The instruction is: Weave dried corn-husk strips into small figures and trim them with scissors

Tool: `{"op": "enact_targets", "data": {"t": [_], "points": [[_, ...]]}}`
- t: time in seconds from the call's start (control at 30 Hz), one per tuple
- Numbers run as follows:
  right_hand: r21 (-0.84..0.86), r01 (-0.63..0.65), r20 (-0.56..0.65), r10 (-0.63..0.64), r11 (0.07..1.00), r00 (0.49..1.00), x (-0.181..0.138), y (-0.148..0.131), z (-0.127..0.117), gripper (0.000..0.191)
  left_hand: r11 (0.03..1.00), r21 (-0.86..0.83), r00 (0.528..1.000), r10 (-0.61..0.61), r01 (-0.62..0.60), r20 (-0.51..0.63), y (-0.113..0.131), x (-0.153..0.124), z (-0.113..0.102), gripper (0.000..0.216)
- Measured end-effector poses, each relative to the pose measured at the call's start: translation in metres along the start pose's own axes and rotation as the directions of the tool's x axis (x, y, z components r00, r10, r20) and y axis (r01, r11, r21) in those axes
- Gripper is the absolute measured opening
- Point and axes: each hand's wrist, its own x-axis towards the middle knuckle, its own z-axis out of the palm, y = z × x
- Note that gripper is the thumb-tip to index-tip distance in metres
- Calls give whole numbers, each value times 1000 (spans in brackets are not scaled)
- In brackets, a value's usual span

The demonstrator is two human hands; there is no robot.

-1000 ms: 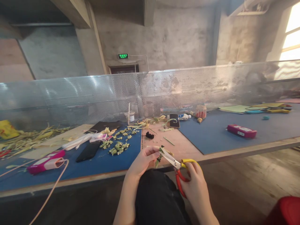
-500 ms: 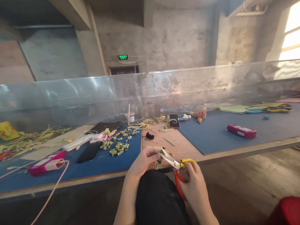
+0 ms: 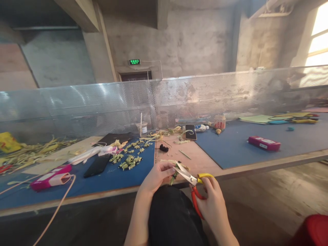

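Near the table's front edge, my left hand [image 3: 160,174] pinches a small bunch of green and pale plant material [image 3: 173,178], partly hidden behind the fingers. My right hand [image 3: 211,200] is wrapped round the scissors [image 3: 190,178], which have one yellow and one red handle. The blades point up and left, their tips at the plant piece beside my left fingertips. Small heaps of green leafy trimmings [image 3: 130,162] lie on the blue mat to the left. A dark clump [image 3: 163,148] rests on the pinkish board [image 3: 202,160] beyond my hands.
To the left are a magenta box [image 3: 48,179] with a pale cable, a black phone [image 3: 97,166] and a pile of dry stalks [image 3: 38,150]. Another phone [image 3: 191,132], a bottle [image 3: 202,128] and a cup [image 3: 142,130] stand near the perforated metal screen [image 3: 169,99]. Rightward lies a magenta box [image 3: 263,142].
Almost nothing differs. Both hands, the scissors and the plant piece stay in nearly the same place.
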Motion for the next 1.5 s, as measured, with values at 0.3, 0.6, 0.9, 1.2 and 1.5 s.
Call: {"op": "enact_targets", "data": {"t": [0.3,0.6,0.9,1.2,1.5], "points": [[1,-16,33,16,1000,999,-2,3,1,27,999,34,1000,-12,11,22,2,-2,2,20],[-28,-9,-6,9,1000,1000,2,-11,-5,24,1000,22,1000,20,-20,13,1,0,0,21],[-41,23,1,-23,999,1000,1,-10,-4,26,1000,-2,1000,10,-10,12,3,-2,3,25],[-19,7,10,-7,1000,1000,0,-5,-2,25,1000,31,1000,1,-2,14,2,-1,1,25],[-26,-24,5,24,999,1000,-3,-5,1,26,999,30,1000,-28,28,-4,5,-2,4,27]]}}
